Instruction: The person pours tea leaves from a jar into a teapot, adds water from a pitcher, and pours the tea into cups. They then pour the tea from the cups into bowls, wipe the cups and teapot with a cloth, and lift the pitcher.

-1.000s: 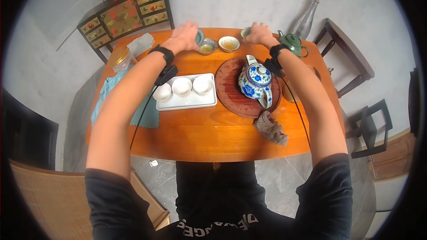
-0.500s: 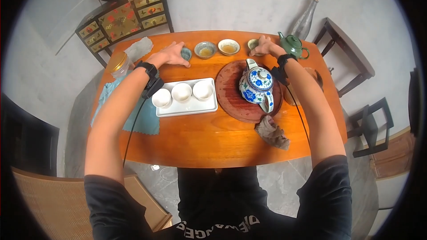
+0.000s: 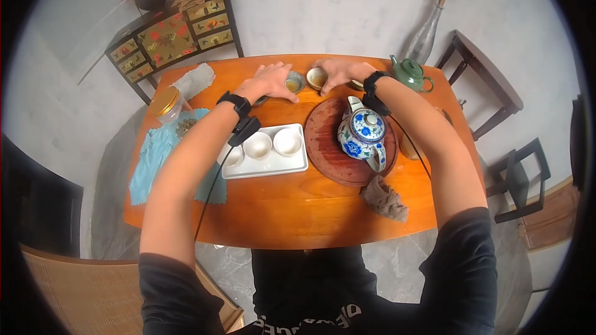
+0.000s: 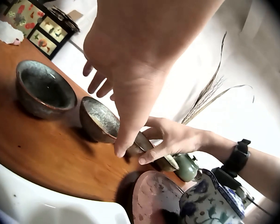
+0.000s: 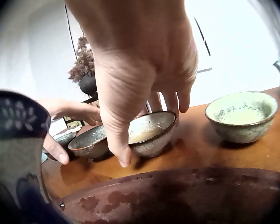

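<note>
My left hand spreads over the grey bowl, thumb beside its near rim and fingers loosely extended beyond it; contact is unclear. With the thumb on the near side and fingers on the far side, my right hand holds the pale tea bowl at its rim. That bowl stands on the table beside the grey one. A teal bowl sits left of the grey bowl, partly under my left hand in the head view. To the right is a light green bowl, mostly covered by my right wrist in the head view.
Nearer me are a white tray with white cups and a round red-brown board bearing a blue-white teapot. A green teapot stands back right; a jar and blue cloth lie left.
My left hand has left the teal bowl and moved right to the grey bowl. From the light green bowl, my right hand has moved left to the pale bowl.
</note>
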Tool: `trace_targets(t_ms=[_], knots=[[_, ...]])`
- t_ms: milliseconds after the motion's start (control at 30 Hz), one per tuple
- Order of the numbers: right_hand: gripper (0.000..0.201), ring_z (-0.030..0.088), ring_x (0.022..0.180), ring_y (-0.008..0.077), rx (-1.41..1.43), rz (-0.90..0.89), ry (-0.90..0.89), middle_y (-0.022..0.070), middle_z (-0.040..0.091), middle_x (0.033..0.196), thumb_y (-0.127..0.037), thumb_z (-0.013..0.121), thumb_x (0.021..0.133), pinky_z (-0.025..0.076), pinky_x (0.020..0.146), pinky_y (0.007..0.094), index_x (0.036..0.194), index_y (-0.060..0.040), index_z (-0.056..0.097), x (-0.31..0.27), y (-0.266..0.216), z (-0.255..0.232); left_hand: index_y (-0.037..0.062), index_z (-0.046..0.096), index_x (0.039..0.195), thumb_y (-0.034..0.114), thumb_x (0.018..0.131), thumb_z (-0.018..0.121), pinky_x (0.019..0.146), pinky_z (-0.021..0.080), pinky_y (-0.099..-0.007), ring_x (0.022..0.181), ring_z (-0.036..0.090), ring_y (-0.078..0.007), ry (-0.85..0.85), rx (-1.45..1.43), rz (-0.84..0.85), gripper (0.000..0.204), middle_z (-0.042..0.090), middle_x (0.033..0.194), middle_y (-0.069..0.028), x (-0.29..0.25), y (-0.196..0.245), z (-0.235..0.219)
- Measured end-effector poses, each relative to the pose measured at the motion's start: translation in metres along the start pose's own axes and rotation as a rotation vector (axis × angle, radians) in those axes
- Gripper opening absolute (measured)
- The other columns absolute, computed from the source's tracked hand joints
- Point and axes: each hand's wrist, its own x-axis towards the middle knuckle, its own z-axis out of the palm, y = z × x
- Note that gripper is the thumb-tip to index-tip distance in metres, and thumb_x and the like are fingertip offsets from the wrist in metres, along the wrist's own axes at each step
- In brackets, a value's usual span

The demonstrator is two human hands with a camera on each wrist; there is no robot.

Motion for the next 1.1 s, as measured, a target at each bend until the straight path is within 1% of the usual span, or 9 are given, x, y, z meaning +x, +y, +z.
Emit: trace_targets(t_ms=[167, 233, 433, 633, 800, 900, 967, 1033, 1100], knots=[[0.085, 0.060, 0.124, 0.0350, 0.070, -0.037, 0.084, 0.0254, 0.063, 0.130, -0.027, 0.088, 0.070, 0.049, 0.106, 0.0398, 0.142, 0.0010, 0.052, -0.028, 0.003, -0.026, 0.0041, 0.049, 0.149, 0.056, 0.067, 0.087, 0.113, 0.041, -0.0490, 0.138, 0.050, -0.0377, -0.040, 0.005, -0.001, 0.104, 0.055, 0.146, -0.0217, 0.014, -0.005, 0.001], [0.082, 0.060, 0.124, 0.0354, 0.106, -0.036, 0.117, 0.0256, 0.062, 0.130, -0.026, 0.086, 0.071, 0.050, 0.105, 0.0402, 0.140, 0.0018, 0.053, -0.064, -0.005, -0.048, 0.0014, 0.057, 0.138, 0.052, 0.064, 0.087, 0.110, 0.045, -0.0458, 0.131, 0.056, -0.0372, -0.053, -0.050, 0.001, 0.094, 0.060, 0.138, -0.0214, 0.015, -0.006, -0.002], [0.082, 0.055, 0.129, 0.0380, -0.065, 0.078, 0.281, 0.0237, 0.053, 0.139, -0.024, 0.080, 0.073, 0.046, 0.112, 0.0438, 0.144, -0.0005, 0.048, -0.202, -0.013, -0.101, -0.0053, 0.059, 0.127, 0.047, 0.061, 0.088, 0.104, 0.049, -0.0419, 0.122, 0.059, -0.0383, 0.088, -0.174, 0.060, 0.089, 0.062, 0.127, -0.0253, 0.037, 0.000, -0.001], [0.082, 0.054, 0.129, 0.0376, -0.152, 0.209, 0.287, 0.0205, 0.052, 0.136, -0.020, 0.078, 0.071, 0.046, 0.111, 0.0433, 0.145, -0.0006, 0.047, -0.306, 0.002, -0.099, -0.0057, 0.056, 0.124, 0.044, 0.063, 0.089, 0.103, 0.047, -0.0393, 0.118, 0.058, -0.0351, 0.142, -0.270, 0.227, 0.086, 0.059, 0.123, -0.0247, 0.042, 0.071, -0.047], [0.083, 0.054, 0.127, 0.0367, -0.229, 0.296, 0.352, 0.0174, 0.054, 0.133, -0.014, 0.079, 0.069, 0.049, 0.106, 0.0440, 0.144, -0.0007, 0.047, -0.347, 0.003, -0.072, -0.0048, 0.055, 0.128, 0.042, 0.067, 0.087, 0.105, 0.046, -0.0400, 0.119, 0.058, -0.0340, 0.174, -0.379, 0.375, 0.084, 0.058, 0.125, -0.0240, 0.035, 0.145, -0.062], [0.087, 0.054, 0.121, 0.0352, -0.478, 0.327, 0.384, 0.0129, 0.054, 0.130, -0.013, 0.083, 0.066, 0.051, 0.102, 0.0430, 0.145, -0.0028, 0.047, -0.354, -0.003, -0.057, -0.0043, 0.054, 0.130, 0.042, 0.068, 0.086, 0.107, 0.045, -0.0401, 0.122, 0.057, -0.0336, 0.147, -0.385, 0.429, 0.084, 0.057, 0.128, -0.0239, 0.029, 0.183, -0.062], [0.091, 0.054, 0.114, 0.0328, -0.790, 0.174, 0.492, 0.0085, 0.054, 0.126, -0.013, 0.086, 0.064, 0.051, 0.097, 0.0411, 0.145, -0.0045, 0.047, -0.354, -0.001, -0.046, -0.0041, 0.054, 0.131, 0.042, 0.068, 0.086, 0.108, 0.045, -0.0402, 0.124, 0.056, -0.0335, 0.136, -0.368, 0.453, 0.084, 0.056, 0.130, -0.0238, 0.023, 0.204, -0.061], [0.084, 0.053, 0.111, 0.0286, -0.877, 0.131, 0.514, 0.0062, 0.053, 0.124, -0.014, 0.084, 0.068, 0.051, 0.093, 0.0370, 0.143, -0.0043, 0.049, -0.352, -0.003, -0.040, -0.0036, 0.053, 0.134, 0.041, 0.069, 0.085, 0.109, 0.044, -0.0404, 0.127, 0.054, -0.0335, 0.103, -0.385, 0.479, 0.085, 0.054, 0.132, -0.0238, 0.016, 0.222, -0.061], [0.058, 0.054, 0.106, 0.0236, -1.098, -0.035, 0.573, 0.0036, 0.054, 0.121, -0.013, 0.074, 0.078, 0.051, 0.087, 0.0320, 0.132, -0.0045, 0.058, -0.350, -0.009, -0.037, -0.0035, 0.052, 0.135, 0.041, 0.069, 0.086, 0.110, 0.043, -0.0402, 0.127, 0.054, -0.0336, 0.107, -0.376, 0.467, 0.086, 0.055, 0.132, -0.0234, 0.017, 0.231, -0.055]])
